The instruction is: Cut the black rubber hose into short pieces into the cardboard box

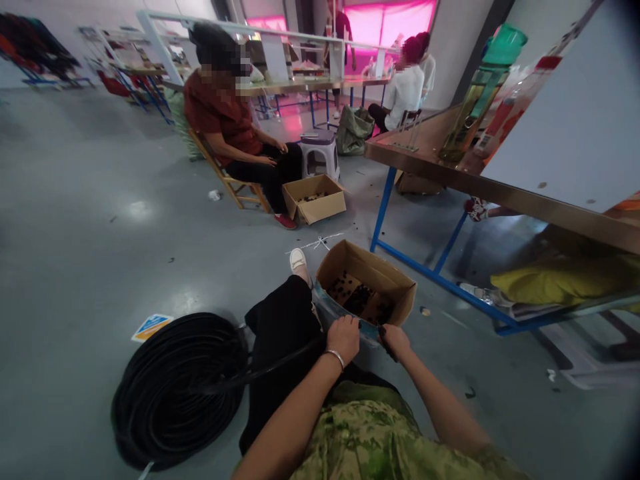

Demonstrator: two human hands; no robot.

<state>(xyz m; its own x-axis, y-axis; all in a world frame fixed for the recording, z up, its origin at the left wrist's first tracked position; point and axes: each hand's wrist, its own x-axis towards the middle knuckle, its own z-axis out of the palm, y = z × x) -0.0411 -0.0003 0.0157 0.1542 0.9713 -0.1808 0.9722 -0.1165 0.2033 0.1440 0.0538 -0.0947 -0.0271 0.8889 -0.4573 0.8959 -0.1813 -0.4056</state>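
Grey concrete floor (pixel 75 267). One coil of black cable (pixel 180 393), end led lapward. Two cardboard boxes: near box (pixel 395 293) at the knees, far box (pixel 320 207) by a co-worker (pixel 225 127). At the near rim, left hand (pixel 343 339) clenched on the cable end, right hand (pixel 397 341) fisted on a small dark item (pixel 386 337), kind unclear. Likely cutting pieces; needs aim over the box.

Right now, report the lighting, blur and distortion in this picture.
Head view: wide-angle warp tilts and bows the table; pink light blows out the back windows; soft glare on the grey floor; the green-capped bottle is smeared near the edge; the left hand, right hand, black cable and cardboard box are fairly sharp.
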